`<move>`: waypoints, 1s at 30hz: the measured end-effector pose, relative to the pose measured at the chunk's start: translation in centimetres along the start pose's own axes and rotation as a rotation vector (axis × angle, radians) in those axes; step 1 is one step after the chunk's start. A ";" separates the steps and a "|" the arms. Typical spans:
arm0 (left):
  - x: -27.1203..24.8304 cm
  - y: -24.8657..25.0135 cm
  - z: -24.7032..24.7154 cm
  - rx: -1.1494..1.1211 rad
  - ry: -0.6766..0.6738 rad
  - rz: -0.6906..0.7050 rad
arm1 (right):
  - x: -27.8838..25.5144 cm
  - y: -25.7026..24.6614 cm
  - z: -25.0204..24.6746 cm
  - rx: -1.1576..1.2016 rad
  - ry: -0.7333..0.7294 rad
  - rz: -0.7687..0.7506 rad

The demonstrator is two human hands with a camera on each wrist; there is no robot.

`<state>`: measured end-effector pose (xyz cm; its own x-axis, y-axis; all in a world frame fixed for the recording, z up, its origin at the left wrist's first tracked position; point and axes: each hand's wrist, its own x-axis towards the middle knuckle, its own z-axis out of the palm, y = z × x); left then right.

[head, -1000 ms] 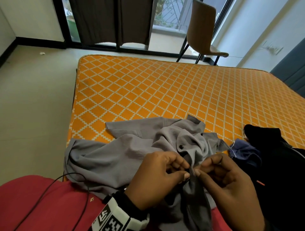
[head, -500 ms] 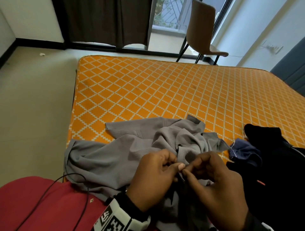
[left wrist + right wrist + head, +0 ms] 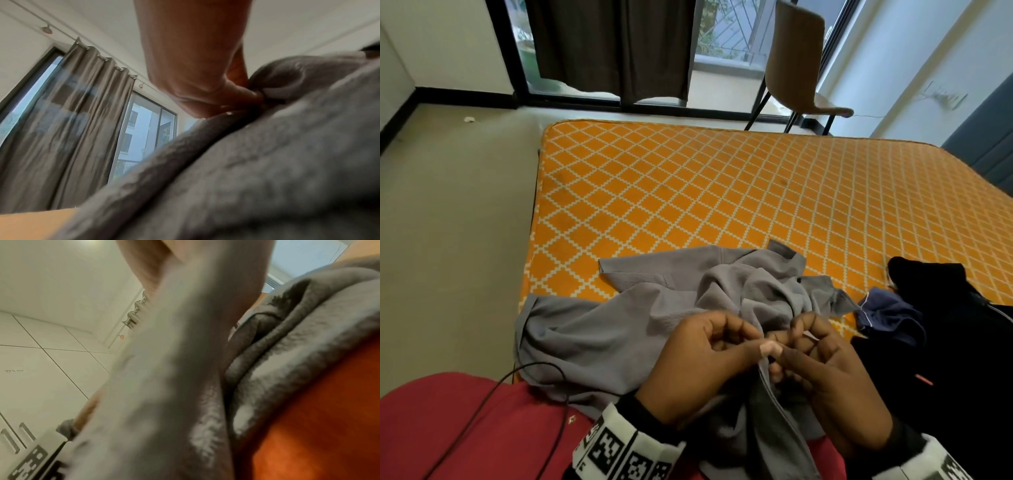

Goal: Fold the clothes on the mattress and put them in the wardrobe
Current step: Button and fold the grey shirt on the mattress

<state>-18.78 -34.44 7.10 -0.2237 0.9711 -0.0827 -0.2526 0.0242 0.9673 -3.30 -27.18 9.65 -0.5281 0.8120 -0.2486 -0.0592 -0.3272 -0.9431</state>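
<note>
I see a brown chair (image 3: 796, 58) beyond the far edge, dark curtains (image 3: 613, 48) over the window (image 3: 726, 31), and beige floor (image 3: 448, 212) alongside.

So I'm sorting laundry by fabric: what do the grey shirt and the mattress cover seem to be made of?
The grey shirt looks like thin matte woven cloth with a crinkled texture, perhaps cotton or a blend; it drapes in soft folds. The mattress cover looks like printed woven fabric, orange with a white lattice, slightly stained.
</note>
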 end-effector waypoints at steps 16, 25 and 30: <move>1.2 0.6 -5.4 0.655 0.417 0.100 | 9.6 -1.6 -11.8 -1.198 0.088 -0.395; 3.8 1.6 -7.6 1.087 0.565 -0.164 | 18.5 3.6 -19.8 -1.251 0.129 0.336; 5.0 3.3 -6.7 1.061 0.489 -0.012 | 15.6 -0.8 -12.6 -1.006 0.070 -0.362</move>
<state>-27.00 -31.06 8.23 -0.6237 0.7802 0.0467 0.6045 0.4436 0.6616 -0.81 -8.19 3.78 -0.5673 0.8173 0.1008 0.5399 0.4615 -0.7039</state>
